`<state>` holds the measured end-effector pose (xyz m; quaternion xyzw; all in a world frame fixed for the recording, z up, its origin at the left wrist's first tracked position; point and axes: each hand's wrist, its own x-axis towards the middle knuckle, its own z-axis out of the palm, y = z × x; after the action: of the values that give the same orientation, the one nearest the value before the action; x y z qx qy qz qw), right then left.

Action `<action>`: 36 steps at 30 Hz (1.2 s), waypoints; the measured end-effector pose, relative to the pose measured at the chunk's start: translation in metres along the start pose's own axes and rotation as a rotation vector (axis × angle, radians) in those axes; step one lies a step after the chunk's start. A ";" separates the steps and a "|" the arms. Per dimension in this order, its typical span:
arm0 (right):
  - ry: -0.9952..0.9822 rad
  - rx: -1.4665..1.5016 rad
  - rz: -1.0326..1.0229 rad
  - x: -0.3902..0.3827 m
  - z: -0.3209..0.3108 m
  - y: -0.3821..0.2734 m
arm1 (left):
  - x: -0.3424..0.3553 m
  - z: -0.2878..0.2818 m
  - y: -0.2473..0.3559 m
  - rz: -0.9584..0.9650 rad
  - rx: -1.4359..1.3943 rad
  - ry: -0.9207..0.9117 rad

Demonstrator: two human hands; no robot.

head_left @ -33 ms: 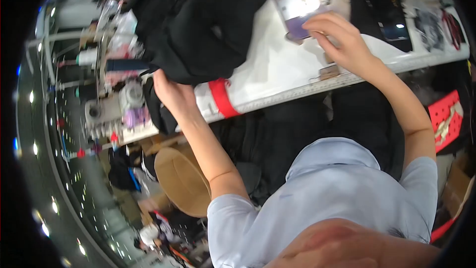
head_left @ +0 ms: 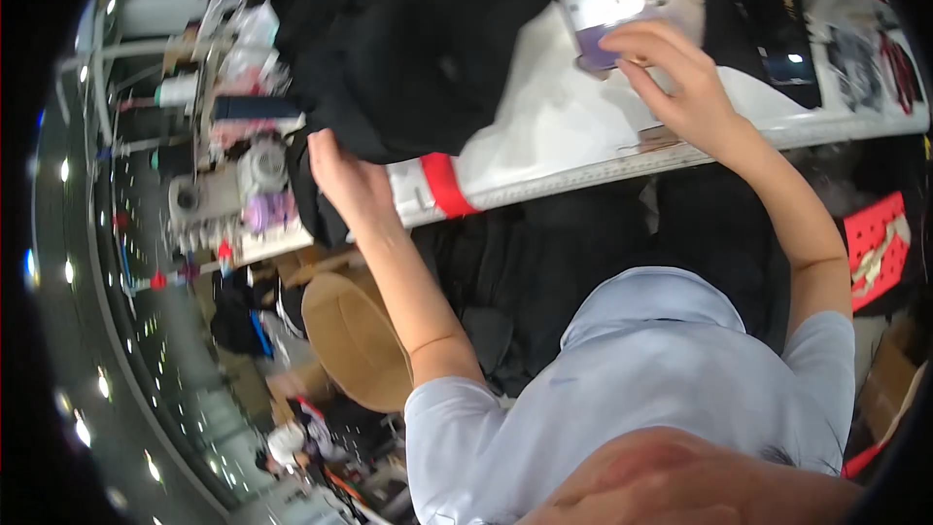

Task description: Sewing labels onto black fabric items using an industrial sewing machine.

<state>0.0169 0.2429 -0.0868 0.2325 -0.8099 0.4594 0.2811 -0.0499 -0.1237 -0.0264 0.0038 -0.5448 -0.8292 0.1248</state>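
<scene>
A large piece of black fabric (head_left: 418,49) lies bunched over the far left of the white worktable (head_left: 544,97). My left hand (head_left: 352,180) grips its near edge, the fingertips partly hidden by the cloth. To the right, my right hand (head_left: 685,83) is raised beside the lit purple-and-white bed of a sewing machine (head_left: 595,44). Its thumb and forefinger come together in a pinch; whatever may be between them is too small to make out. A red band (head_left: 447,185) wraps the table's front edge near my left hand.
A measuring tape strip (head_left: 583,180) runs along the table's front edge. At the right lie a dark glossy panel (head_left: 763,29) and a red perforated piece (head_left: 875,248). Another machine (head_left: 262,170) stands at the left, above a tan rounded chair or bin (head_left: 355,340). Black cloth covers my lap.
The whole view has shifted slightly, with the table sitting a little further right. Both hands keep nearly the same poses, the left on the fabric and the right pinched near the machine.
</scene>
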 end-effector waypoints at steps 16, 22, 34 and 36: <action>-0.319 0.356 -0.136 0.090 0.057 -0.076 | -0.075 0.010 0.029 -0.064 -0.084 -0.236; -0.248 0.205 0.181 0.076 0.060 -0.095 | -0.082 0.010 0.030 -0.097 -0.080 -0.241; -0.144 0.216 -0.191 0.036 0.031 -0.111 | -0.084 -0.031 0.051 0.135 0.433 -1.089; -0.243 0.383 0.072 0.000 0.021 -0.118 | -0.106 -0.016 0.085 -0.191 0.809 -1.249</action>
<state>0.0871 0.1696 -0.0233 0.3064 -0.7435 0.5831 0.1158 0.0720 -0.1475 0.0308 -0.3747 -0.7739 -0.4191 -0.2915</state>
